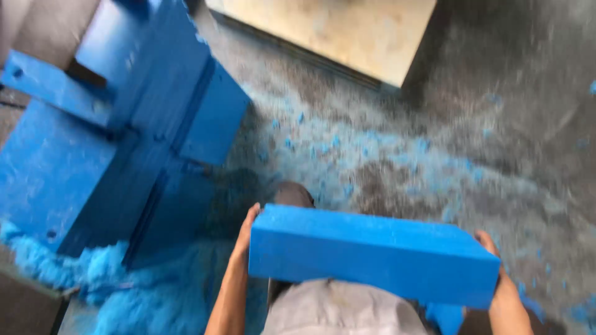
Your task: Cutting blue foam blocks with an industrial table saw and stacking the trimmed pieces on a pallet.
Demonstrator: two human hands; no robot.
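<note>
Far left: stacked blue slabs (118,124) on the floor (496,124), with a heap of blue shavings (93,273) at their lower edge. Centre: a long blue block (372,254), carried level in front of the person's body above the floor. The left hand (243,239) presses flat against its left end; the right hand (493,260) clasps its right end, fingers mostly hidden behind it. Above: a pale board (347,31). Right: blue chips (397,155) scattered over the grey floor.
</note>
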